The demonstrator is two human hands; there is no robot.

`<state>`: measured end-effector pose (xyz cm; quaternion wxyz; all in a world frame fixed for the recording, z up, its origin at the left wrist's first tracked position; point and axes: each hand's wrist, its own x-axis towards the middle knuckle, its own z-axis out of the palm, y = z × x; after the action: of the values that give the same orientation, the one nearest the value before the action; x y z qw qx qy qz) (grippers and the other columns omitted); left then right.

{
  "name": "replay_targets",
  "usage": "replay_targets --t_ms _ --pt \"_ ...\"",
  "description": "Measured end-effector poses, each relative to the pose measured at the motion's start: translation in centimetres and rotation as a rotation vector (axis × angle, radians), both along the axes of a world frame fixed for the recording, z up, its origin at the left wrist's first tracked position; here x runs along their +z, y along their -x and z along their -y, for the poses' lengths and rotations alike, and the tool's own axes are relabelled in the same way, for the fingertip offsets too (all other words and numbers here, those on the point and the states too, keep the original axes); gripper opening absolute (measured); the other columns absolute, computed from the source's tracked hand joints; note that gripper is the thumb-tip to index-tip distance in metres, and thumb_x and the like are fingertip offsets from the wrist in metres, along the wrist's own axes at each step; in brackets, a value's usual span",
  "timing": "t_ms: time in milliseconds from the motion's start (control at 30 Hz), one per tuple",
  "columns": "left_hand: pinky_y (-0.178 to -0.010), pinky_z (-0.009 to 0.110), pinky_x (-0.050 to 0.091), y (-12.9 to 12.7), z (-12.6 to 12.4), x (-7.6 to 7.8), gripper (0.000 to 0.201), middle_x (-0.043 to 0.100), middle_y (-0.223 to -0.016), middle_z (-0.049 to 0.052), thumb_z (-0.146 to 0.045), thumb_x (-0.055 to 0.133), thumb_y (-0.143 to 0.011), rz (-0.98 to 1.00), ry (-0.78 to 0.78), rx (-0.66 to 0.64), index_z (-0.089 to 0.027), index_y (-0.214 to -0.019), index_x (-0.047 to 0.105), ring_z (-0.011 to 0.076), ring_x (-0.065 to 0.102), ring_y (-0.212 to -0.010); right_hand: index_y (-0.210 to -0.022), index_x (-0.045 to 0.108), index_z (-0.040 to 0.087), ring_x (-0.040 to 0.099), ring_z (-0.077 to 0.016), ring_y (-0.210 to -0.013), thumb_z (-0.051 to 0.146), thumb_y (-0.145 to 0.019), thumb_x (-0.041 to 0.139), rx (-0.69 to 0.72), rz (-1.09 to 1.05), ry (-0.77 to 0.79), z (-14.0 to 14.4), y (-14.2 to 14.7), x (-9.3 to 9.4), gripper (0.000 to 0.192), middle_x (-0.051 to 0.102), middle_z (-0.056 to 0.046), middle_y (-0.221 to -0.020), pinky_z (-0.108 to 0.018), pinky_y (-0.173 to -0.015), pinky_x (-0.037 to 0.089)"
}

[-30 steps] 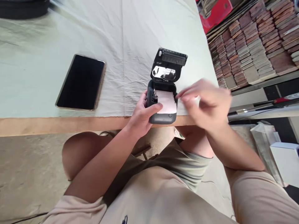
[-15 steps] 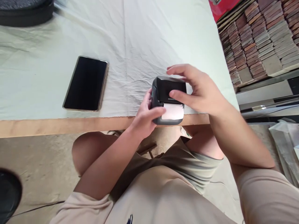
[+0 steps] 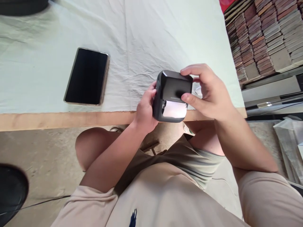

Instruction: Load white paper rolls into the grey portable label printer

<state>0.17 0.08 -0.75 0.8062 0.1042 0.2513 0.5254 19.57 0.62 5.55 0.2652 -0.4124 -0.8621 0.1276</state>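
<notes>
A dark label printer (image 3: pixel 176 86) is held up at the table's front edge, its glossy black lid closed. White paper (image 3: pixel 175 109) shows in the opening below the lid. My left hand (image 3: pixel 148 108) is wrapped round the printer's left side, its palm and most fingers partly hidden. My right hand (image 3: pixel 208 90) grips the right side, with the index finger on the far right corner and the thumb by the lid's lower right. Between that hand and the printer a small white piece (image 3: pixel 198 91) shows; I cannot make out what it is.
A tablet (image 3: pixel 86 77) with a dark screen lies left on the pale cloth (image 3: pixel 132 37) over the table. The wooden table edge (image 3: pixel 66 119) runs in front of me. A black round object (image 3: pixel 23 7) sits at the far left. Stacked bricks (image 3: pixel 262 47) stand on the right.
The printer has tilted and shifted slightly up and right. My left thumb has moved off the paper to the printer's side. My right fingers have moved right, onto the lid's right edge.
</notes>
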Motion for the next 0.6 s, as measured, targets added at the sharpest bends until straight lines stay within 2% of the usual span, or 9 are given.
replay_targets --t_ms 100,167,233,300,333,367,433,500,600 --pt "-0.083 0.030 0.066 0.2 0.0 0.0 0.024 0.079 -0.090 0.003 -0.022 0.054 -0.100 0.012 -0.019 0.001 -0.020 -0.112 0.075 0.0242 0.082 -0.097 -0.150 0.064 0.030 0.067 -0.0337 -0.142 0.042 -0.099 0.081 -0.001 0.031 0.016 0.9 -0.5 0.5 0.055 0.068 -0.013 -0.150 -0.053 -0.113 0.064" --pt "-0.085 0.030 0.067 0.3 0.0 0.1 0.021 0.079 -0.088 0.003 -0.021 0.054 -0.100 0.012 -0.004 -0.009 -0.020 -0.107 0.074 0.0245 0.083 -0.097 -0.144 0.068 0.028 0.070 -0.0349 -0.134 0.042 -0.094 0.088 -0.011 0.048 -0.087 1.2 -0.2 0.8 0.056 0.071 -0.015 -0.143 -0.053 -0.106 0.066" --pt "-0.081 0.027 0.066 0.3 -0.1 0.2 0.019 0.075 -0.081 0.001 -0.020 0.054 -0.100 0.015 0.026 -0.014 -0.020 -0.099 0.072 0.0208 0.081 -0.088 -0.127 0.074 0.026 0.076 -0.0287 -0.108 0.041 -0.095 0.087 -0.110 0.013 -0.258 1.4 0.4 1.1 0.037 0.076 -0.009 -0.112 -0.046 -0.089 0.066" --pt "-0.076 0.024 0.064 0.4 -0.2 0.4 0.020 0.072 -0.078 -0.001 -0.018 0.052 -0.100 0.028 0.037 -0.018 -0.021 -0.097 0.072 0.0173 0.078 -0.080 -0.106 0.075 0.027 0.070 -0.0182 -0.078 0.035 -0.102 0.079 -0.252 -0.085 -0.384 1.6 1.3 1.3 0.010 0.068 0.001 -0.081 -0.037 -0.074 0.059" --pt "-0.075 0.023 0.063 0.4 -0.2 0.5 0.021 0.072 -0.079 -0.002 -0.018 0.052 -0.101 0.038 0.029 -0.023 -0.021 -0.098 0.072 0.0166 0.077 -0.079 -0.099 0.073 0.027 0.066 -0.0149 -0.070 0.032 -0.105 0.074 -0.309 -0.123 -0.395 1.6 1.7 1.4 0.007 0.065 0.003 -0.074 -0.034 -0.070 0.056" --pt "-0.075 0.023 0.063 0.4 -0.1 0.5 0.022 0.072 -0.079 -0.002 -0.018 0.051 -0.102 0.047 0.018 -0.028 -0.021 -0.101 0.072 0.0165 0.077 -0.078 -0.096 0.071 0.027 0.065 -0.0132 -0.066 0.031 -0.106 0.071 -0.334 -0.136 -0.384 1.6 2.1 1.5 0.010 0.067 0.004 -0.075 -0.032 -0.068 0.054" --pt "-0.076 0.025 0.063 0.5 -0.1 0.7 0.024 0.071 -0.077 -0.002 -0.017 0.049 -0.103 0.053 0.009 -0.041 -0.021 -0.105 0.073 0.0169 0.076 -0.076 -0.097 0.071 0.027 0.068 -0.0135 -0.067 0.034 -0.105 0.069 -0.305 -0.043 -0.292 1.4 2.5 1.9 0.011 0.077 0.003 -0.089 -0.031 -0.066 0.054" --pt "-0.078 0.025 0.063 0.6 0.0 0.8 0.026 0.068 -0.073 -0.003 -0.016 0.046 -0.104 0.036 0.028 -0.053 -0.022 -0.106 0.072 0.0168 0.075 -0.073 -0.103 0.074 0.026 0.072 -0.0167 -0.071 0.035 -0.103 0.067 -0.271 0.169 -0.130 0.9 2.7 2.6 0.011 0.082 0.000 -0.100 -0.034 -0.067 0.054" --pt "-0.081 0.025 0.063 0.6 0.0 0.9 0.027 0.068 -0.073 -0.003 -0.015 0.044 -0.105 0.002 0.034 -0.056 -0.022 -0.103 0.070 0.0170 0.076 -0.078 -0.120 0.077 0.030 0.073 -0.0242 -0.075 0.034 -0.097 0.070 -0.300 0.502 0.074 -0.1 3.1 3.4 0.024 0.081 -0.002 -0.093 -0.037 -0.068 0.049"
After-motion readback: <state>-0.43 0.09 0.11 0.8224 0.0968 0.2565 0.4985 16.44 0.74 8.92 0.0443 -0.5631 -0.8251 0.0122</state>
